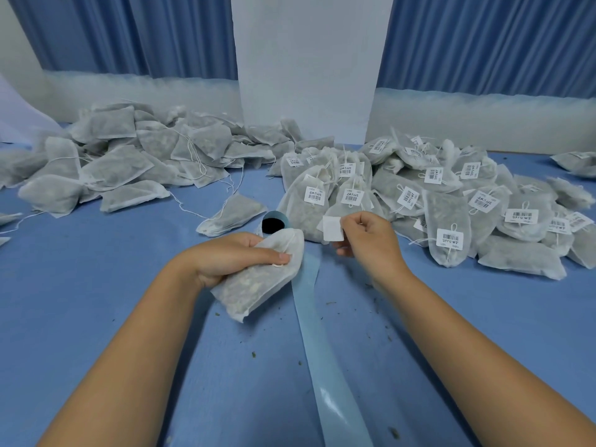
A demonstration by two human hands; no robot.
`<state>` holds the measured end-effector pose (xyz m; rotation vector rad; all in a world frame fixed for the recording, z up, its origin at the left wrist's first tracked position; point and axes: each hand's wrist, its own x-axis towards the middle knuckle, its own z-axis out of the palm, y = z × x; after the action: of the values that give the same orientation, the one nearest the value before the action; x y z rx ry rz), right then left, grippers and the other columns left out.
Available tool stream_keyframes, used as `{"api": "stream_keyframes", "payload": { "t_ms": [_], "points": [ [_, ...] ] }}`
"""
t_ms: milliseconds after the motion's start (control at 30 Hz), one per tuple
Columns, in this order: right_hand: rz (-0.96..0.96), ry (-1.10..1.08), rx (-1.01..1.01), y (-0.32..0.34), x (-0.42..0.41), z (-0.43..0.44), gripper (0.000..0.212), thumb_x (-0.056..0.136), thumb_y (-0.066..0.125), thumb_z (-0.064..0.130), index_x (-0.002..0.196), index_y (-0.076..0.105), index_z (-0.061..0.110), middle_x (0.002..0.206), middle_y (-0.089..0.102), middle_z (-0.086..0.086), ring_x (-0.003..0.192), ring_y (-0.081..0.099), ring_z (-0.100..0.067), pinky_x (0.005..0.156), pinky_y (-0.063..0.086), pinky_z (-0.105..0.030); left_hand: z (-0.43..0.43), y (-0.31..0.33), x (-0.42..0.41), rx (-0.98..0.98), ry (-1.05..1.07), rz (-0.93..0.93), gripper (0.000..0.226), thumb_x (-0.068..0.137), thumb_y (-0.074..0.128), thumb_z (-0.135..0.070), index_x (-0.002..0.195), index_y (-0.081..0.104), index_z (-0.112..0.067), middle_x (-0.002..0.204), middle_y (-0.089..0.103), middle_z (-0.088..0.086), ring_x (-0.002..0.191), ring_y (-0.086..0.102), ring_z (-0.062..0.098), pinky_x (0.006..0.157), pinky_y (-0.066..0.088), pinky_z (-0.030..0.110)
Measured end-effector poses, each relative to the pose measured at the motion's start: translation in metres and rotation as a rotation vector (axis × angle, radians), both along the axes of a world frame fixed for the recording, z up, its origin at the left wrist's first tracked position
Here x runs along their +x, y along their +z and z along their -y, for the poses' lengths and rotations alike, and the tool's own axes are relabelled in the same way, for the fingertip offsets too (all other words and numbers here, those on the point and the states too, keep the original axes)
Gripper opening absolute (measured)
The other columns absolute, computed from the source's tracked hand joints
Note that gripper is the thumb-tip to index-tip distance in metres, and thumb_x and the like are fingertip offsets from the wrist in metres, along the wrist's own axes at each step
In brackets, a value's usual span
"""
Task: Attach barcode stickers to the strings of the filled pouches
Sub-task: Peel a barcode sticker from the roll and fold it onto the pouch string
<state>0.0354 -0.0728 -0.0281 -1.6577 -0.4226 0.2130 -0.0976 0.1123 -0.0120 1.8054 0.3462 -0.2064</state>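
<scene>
Pouches without tags [106,162] lie heaped at the far left of the blue table [96,301], within easy reach. At centre, the left hand [235,256] grips one filled pouch [264,279] by its gathered neck. Its top is turned toward the other hand, apparently to offer up the string, which is hard to make out against the mesh. Behind sits the sticker roll [274,224], its bare backing strip [309,301] trailing toward the near edge. The right hand [367,240] pinches a barcode sticker [332,229], blank side to the camera, just beside the pouch. Tagged pouches [451,201] crowd the right, and open tabletop lies either side of the strip.
</scene>
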Motion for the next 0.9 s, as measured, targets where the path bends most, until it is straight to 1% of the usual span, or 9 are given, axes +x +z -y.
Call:
{"api": "stream_keyframes", "payload": {
  "t_ms": [67, 133, 267, 333, 467, 600, 700, 833, 900],
  "points": [
    [-0.001, -0.013, 0.038, 0.003, 0.0, 0.001, 0.021, 0.093, 0.053, 0.011, 0.074, 0.061, 0.013, 0.058, 0.067, 0.012, 0.056, 0.065, -0.004, 0.052, 0.052, -0.019, -0.001, 0.001, 0.0, -0.009, 0.042, 0.027, 0.021, 0.063, 0.077, -0.044, 0.057, 0.071, -0.025, 0.065, 0.068, -0.004, 0.056, 0.064, 0.007, 0.049, 0.047, 0.015],
    [-0.04, 0.025, 0.114, 0.009, -0.002, 0.002, 0.021, 0.094, 0.055, 0.012, 0.075, 0.065, 0.013, 0.062, 0.067, 0.011, 0.06, 0.065, -0.005, 0.053, 0.051, -0.018, -0.002, 0.004, -0.002, -0.027, 0.093, 0.07, 0.022, 0.059, 0.079, -0.047, 0.064, 0.075, -0.026, 0.072, 0.071, -0.002, 0.062, 0.067, 0.009, 0.053, 0.05, 0.017],
    [-0.166, 0.293, 0.226, 0.021, -0.012, -0.001, 0.021, 0.094, 0.06, 0.015, 0.078, 0.073, 0.019, 0.098, 0.072, -0.016, 0.082, 0.065, -0.017, 0.067, 0.055, -0.025, -0.002, 0.004, -0.001, 0.047, 0.158, 0.137, 0.024, 0.069, 0.081, -0.049, 0.082, 0.077, -0.029, 0.081, 0.075, -0.004, 0.071, 0.071, 0.009, 0.061, 0.053, 0.022],
    [-0.166, 0.381, 0.213, 0.023, -0.019, -0.004, 0.025, 0.094, 0.06, 0.016, 0.074, 0.074, 0.022, 0.107, 0.07, -0.019, 0.09, 0.065, -0.018, 0.073, 0.056, -0.027, 0.003, 0.003, 0.002, 0.149, 0.165, 0.14, 0.024, 0.077, 0.079, -0.049, 0.085, 0.076, -0.026, 0.082, 0.076, -0.007, 0.072, 0.071, 0.007, 0.067, 0.052, 0.023],
    [-0.108, 0.395, 0.139, 0.022, -0.027, -0.006, 0.024, 0.094, 0.061, 0.016, 0.075, 0.075, 0.021, 0.081, 0.073, 0.0, 0.078, 0.068, -0.009, 0.066, 0.053, -0.021, 0.019, 0.002, 0.007, 0.254, 0.13, 0.173, 0.042, 0.065, 0.075, -0.058, 0.092, 0.075, -0.026, 0.089, 0.076, -0.01, 0.085, 0.072, 0.009, 0.082, 0.052, 0.031],
    [-0.163, 0.279, 0.136, 0.024, -0.023, -0.004, 0.02, 0.095, 0.06, 0.015, 0.086, 0.073, 0.003, 0.084, 0.07, -0.013, 0.08, 0.062, -0.022, 0.077, 0.053, -0.03, 0.027, 0.003, 0.007, 0.213, 0.035, 0.201, 0.061, 0.057, 0.075, -0.062, 0.094, 0.071, -0.014, 0.083, 0.07, -0.007, 0.079, 0.065, 0.007, 0.078, 0.047, 0.03],
    [-0.263, 0.272, 0.117, 0.024, -0.019, -0.001, 0.031, 0.095, 0.06, 0.017, 0.102, 0.066, -0.013, 0.09, 0.067, -0.017, 0.083, 0.061, -0.024, 0.076, 0.055, -0.026, 0.027, 0.001, 0.006, 0.131, 0.001, 0.191, 0.057, 0.063, 0.076, -0.051, 0.096, 0.067, -0.004, 0.085, 0.065, -0.002, 0.081, 0.062, 0.011, 0.079, 0.045, 0.032],
    [-0.411, 0.289, 0.193, 0.026, -0.021, -0.001, 0.018, 0.095, 0.059, 0.014, 0.094, 0.07, 0.0, 0.086, 0.073, -0.01, 0.073, 0.07, -0.014, 0.066, 0.058, -0.022, 0.026, -0.001, 0.008, 0.046, -0.027, 0.161, 0.019, 0.074, 0.071, -0.032, 0.084, 0.074, -0.017, 0.084, 0.069, -0.004, 0.08, 0.065, 0.009, 0.073, 0.05, 0.022],
    [-0.444, 0.22, 0.266, 0.028, -0.02, -0.001, 0.014, 0.094, 0.059, 0.013, 0.085, 0.069, 0.008, 0.08, 0.071, -0.004, 0.067, 0.069, -0.011, 0.064, 0.057, -0.023, 0.026, -0.002, 0.01, 0.033, 0.028, 0.161, 0.032, 0.076, 0.073, -0.031, 0.094, 0.07, -0.005, 0.085, 0.069, -0.001, 0.081, 0.066, 0.012, 0.072, 0.05, 0.024]
  ]
}}
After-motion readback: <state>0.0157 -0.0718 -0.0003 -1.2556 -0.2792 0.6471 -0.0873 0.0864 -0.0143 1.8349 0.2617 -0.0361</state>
